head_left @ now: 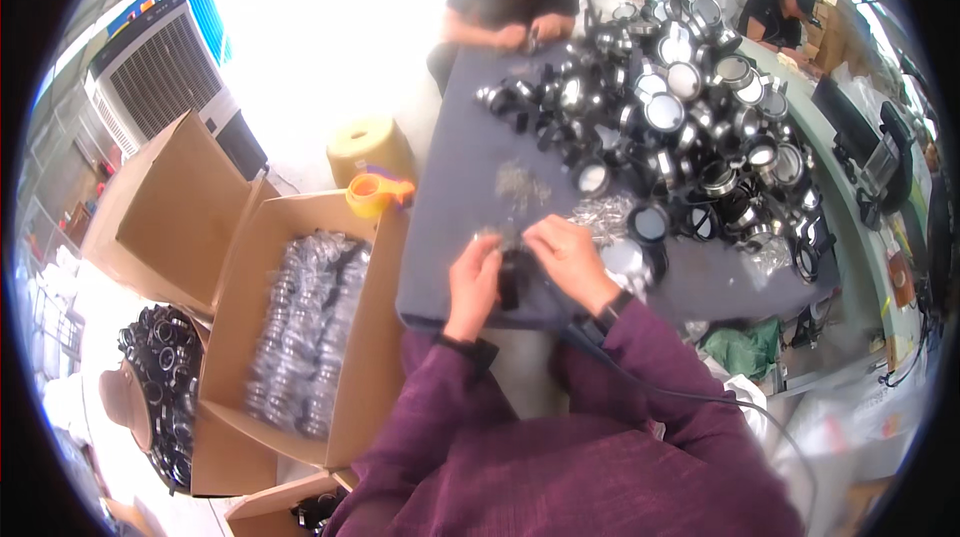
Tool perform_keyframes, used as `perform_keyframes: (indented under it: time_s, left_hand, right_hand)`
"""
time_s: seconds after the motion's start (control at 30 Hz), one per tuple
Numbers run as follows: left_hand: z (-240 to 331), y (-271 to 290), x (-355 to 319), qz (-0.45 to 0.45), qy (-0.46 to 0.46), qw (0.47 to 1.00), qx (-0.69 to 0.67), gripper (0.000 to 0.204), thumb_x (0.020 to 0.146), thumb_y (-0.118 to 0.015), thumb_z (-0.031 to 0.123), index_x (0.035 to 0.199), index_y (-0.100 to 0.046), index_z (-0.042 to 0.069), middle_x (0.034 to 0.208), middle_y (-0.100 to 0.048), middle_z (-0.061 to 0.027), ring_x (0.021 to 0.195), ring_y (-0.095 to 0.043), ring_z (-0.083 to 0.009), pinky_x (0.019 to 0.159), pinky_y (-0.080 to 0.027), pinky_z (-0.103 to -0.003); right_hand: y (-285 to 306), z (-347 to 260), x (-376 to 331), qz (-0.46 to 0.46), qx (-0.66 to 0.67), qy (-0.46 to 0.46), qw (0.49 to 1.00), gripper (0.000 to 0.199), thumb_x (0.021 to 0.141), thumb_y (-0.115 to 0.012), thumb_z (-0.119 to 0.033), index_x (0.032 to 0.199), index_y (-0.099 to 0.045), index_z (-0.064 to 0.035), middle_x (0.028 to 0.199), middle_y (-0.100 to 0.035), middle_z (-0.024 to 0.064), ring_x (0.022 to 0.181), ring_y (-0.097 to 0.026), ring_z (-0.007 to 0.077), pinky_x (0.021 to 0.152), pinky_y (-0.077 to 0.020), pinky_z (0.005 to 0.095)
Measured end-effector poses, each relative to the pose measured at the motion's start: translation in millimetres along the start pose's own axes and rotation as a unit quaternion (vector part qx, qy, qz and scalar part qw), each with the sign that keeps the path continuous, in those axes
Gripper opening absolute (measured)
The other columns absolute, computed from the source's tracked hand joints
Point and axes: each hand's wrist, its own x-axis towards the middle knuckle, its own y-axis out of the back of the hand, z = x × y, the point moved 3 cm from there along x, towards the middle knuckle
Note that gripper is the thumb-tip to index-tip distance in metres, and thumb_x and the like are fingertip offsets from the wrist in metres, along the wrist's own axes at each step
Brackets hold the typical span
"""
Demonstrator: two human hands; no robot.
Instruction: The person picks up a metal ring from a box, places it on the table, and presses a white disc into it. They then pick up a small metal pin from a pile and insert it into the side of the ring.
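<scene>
At the near edge of the dark grey table (450,187), my left hand (473,285) is closed with its fingertips on a small black part (511,279), blurred and partly covered by the fingers. My right hand (575,262) is closed in a pinch at the upper end of the same part; anything smaller between its fingertips is too small to name. Just beyond my hands lies a scatter of small metal pieces (522,185). More small silvery pieces (605,217) lie by my right hand, beside several round parts (650,224) with pale faces and black bodies.
A large heap of round black-and-silver parts (665,112) covers the table's far right. On my left, an open carton (345,377) holds plastic-wrapped parts, with an orange tape dispenser (372,194) on its edge. A yellow stool (370,152) stands behind it. A co-worker (515,2) sits opposite.
</scene>
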Motion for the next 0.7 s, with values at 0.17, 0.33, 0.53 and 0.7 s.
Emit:
perform_keyframes:
  time_s: [0.17,0.33,0.53,0.7]
  left_hand:
    - [-6.2,0.4,1.5,-0.007,0.006,1.000,-0.004,0.024,0.092,-0.054,0.009,0.114,-0.062,0.004,0.068,-0.058,-0.0012,0.046,-0.048,-0.0060,0.042,-0.040,-0.023]
    - [-5.4,0.6,-1.2,-0.005,0.012,1.000,-0.007,0.024,0.092,-0.053,0.009,0.114,-0.062,0.004,0.069,-0.059,-0.0018,0.047,-0.049,-0.0065,0.042,-0.040,-0.023]
    - [-1.5,-1.5,-1.4,-0.007,0.005,1.000,0.005,0.023,0.093,-0.051,0.009,0.113,-0.061,0.003,0.068,-0.057,0.0001,0.047,-0.048,-0.0045,0.041,-0.040,-0.020]
    - [1.2,1.1,-3.0,-0.019,-0.003,1.000,-0.009,0.024,0.094,-0.051,0.007,0.115,-0.060,0.001,0.070,-0.056,0.0022,0.049,-0.047,-0.0017,0.041,-0.040,-0.016]
  right_hand:
    - [-12.0,-7.8,-6.7,-0.005,-0.047,0.105,0.993,0.009,0.082,-0.062,-0.006,0.090,-0.059,-0.0064,0.082,-0.059,0.0101,0.068,-0.062,0.0319,0.057,-0.0504,0.0390]
    - [-23.7,-9.8,-13.3,0.007,-0.135,0.154,0.979,0.011,0.077,-0.061,-0.004,0.088,-0.057,-0.0051,0.081,-0.058,0.0089,0.065,-0.063,0.0275,0.053,-0.0514,0.0363]
    - [-31.5,-9.6,-14.8,0.034,-0.165,0.150,0.974,0.011,0.077,-0.060,-0.006,0.087,-0.057,-0.0046,0.081,-0.057,0.0087,0.063,-0.063,0.0259,0.052,-0.0516,0.0349]
    - [-36.3,-3.3,-16.7,0.023,-0.163,0.138,0.977,0.013,0.077,-0.059,-0.005,0.090,-0.059,-0.0047,0.081,-0.057,0.0078,0.065,-0.062,0.0261,0.053,-0.0500,0.0347]
